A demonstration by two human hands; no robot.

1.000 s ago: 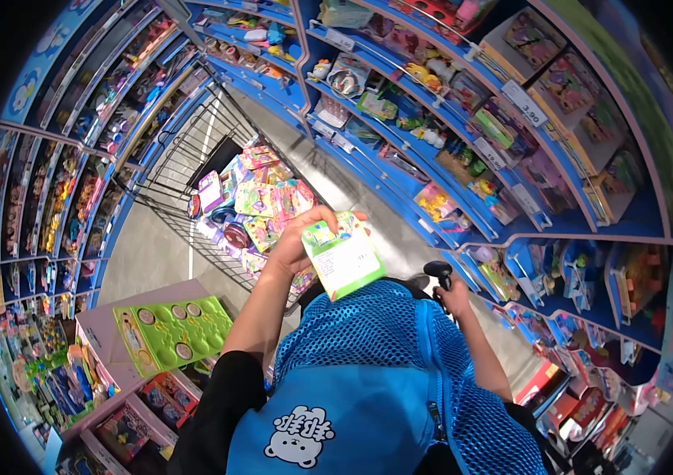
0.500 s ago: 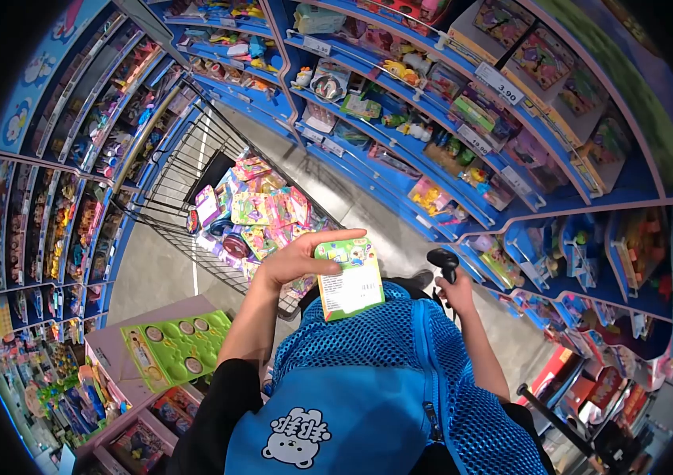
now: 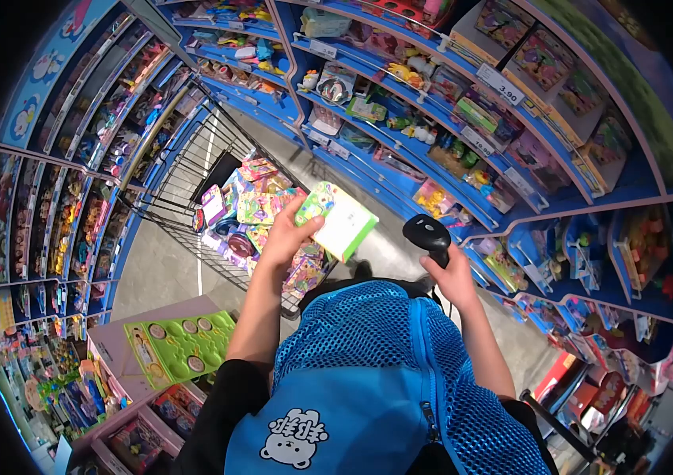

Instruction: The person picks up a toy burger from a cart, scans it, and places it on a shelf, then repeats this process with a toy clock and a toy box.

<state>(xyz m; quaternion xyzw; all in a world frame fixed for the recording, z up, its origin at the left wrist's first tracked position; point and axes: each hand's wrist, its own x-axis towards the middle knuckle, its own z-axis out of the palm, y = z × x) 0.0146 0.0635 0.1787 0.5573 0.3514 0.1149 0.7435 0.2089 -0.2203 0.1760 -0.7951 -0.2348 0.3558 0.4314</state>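
Observation:
A flat green-and-white packet [image 3: 346, 226] is gripped at its left edge by my left hand [image 3: 293, 236], thumb on top, over the near side of the cart. My right hand [image 3: 451, 275] is wrapped round the handle of a black handheld scanner [image 3: 426, 233], whose head points up and to the left. Under and beyond my left hand, a heap of colourful toy packages [image 3: 261, 207] fills part of the black wire cart [image 3: 186, 218]. The front of a blue mesh vest [image 3: 352, 324] with a white bear print lies between my arms.
Blue shelves [image 3: 384, 162] of packaged toys curve along the far side and right, with price tags. More shelving [image 3: 63, 166] stands at the left. A green moulded tray [image 3: 182, 348] lies on a box at the lower left. A dark pole [image 3: 558, 427] is at the lower right.
My left hand has tilted the packet and moved it up, away from the vest. My right hand has raised the scanner up and slightly left, towards the packet. The view has shifted slightly.

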